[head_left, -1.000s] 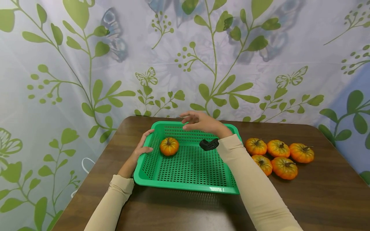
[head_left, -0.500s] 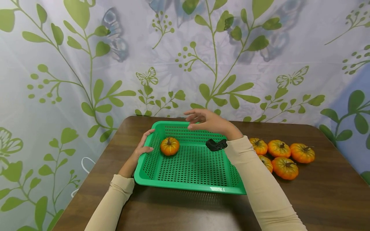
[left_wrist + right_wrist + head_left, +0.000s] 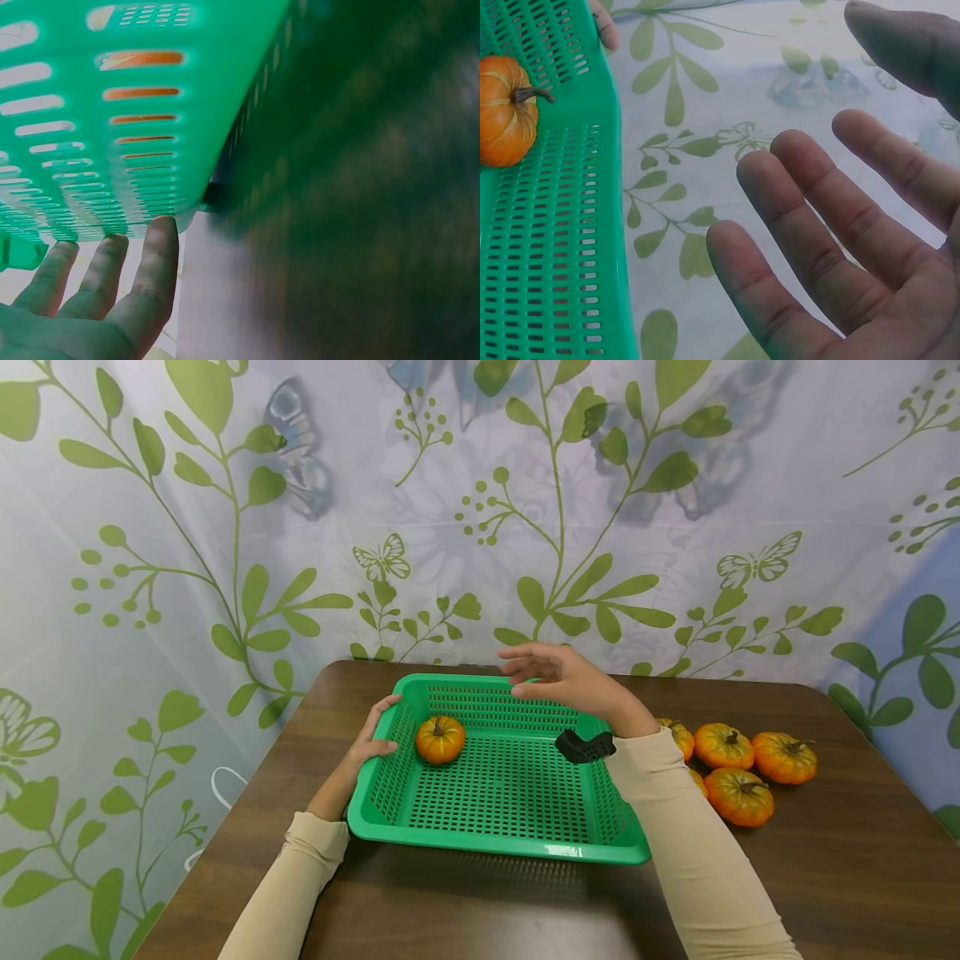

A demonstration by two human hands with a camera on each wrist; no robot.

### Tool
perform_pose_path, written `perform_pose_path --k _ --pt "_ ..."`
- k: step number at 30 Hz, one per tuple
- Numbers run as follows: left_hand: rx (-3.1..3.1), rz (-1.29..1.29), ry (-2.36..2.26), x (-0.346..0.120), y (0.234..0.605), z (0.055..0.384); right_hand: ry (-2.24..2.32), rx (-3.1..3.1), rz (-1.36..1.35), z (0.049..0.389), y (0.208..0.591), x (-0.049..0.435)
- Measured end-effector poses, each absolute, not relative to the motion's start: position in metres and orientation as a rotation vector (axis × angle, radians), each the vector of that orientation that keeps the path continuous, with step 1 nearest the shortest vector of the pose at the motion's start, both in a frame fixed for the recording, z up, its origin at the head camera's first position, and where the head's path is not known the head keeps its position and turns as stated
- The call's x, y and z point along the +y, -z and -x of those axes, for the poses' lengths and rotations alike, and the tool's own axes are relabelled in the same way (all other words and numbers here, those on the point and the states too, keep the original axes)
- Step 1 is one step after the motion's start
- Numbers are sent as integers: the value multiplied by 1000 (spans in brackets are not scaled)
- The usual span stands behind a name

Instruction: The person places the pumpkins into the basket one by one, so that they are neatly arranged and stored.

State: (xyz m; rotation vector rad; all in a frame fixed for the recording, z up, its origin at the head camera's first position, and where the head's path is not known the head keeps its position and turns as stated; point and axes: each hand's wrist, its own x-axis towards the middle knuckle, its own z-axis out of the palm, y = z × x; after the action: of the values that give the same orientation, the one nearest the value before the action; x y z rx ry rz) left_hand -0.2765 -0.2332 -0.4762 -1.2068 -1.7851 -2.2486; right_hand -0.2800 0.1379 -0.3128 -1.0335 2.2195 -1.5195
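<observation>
A green plastic basket (image 3: pixel 495 847) with slotted walls stands on the table. Inside it, near the left wall, sits one small orange pumpkin (image 3: pixel 440 740). My left hand (image 3: pixel 371 735) holds the basket's left rim, thumb over the inside edge; the left wrist view shows its fingers (image 3: pixel 154 262) against the outer wall. Over the basket's back right part hovers my right hand (image 3: pixel 566 677), with nothing in it. Its fingers are spread and slightly bent in the right wrist view, apart from the basket. Below that wrist a black strap-like piece (image 3: pixel 585 747) shows.
Right of the basket, several more pumpkins (image 3: pixel 738 797) lie grouped on the brown wooden table (image 3: pixel 847 860), some partly hidden by my right sleeve (image 3: pixel 697 835). A patterned cloth (image 3: pixel 420 527) hangs behind the table. At the left a white cable (image 3: pixel 217 785) shows beside the table edge.
My right hand has moved to the right, away from above the pumpkin in the basket, and its forearm now covers more of the grouped pumpkins. The left hand and basket stay put.
</observation>
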Motion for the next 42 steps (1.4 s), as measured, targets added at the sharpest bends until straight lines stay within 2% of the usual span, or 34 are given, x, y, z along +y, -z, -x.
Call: perform_pose_path --k 20,42 --pt "-1756 1254 2306 -234 474 277 1593 2219 960 260 320 185" --pt "-1802 1133 2372 -234 474 271 1672 2273 936 249 334 227"
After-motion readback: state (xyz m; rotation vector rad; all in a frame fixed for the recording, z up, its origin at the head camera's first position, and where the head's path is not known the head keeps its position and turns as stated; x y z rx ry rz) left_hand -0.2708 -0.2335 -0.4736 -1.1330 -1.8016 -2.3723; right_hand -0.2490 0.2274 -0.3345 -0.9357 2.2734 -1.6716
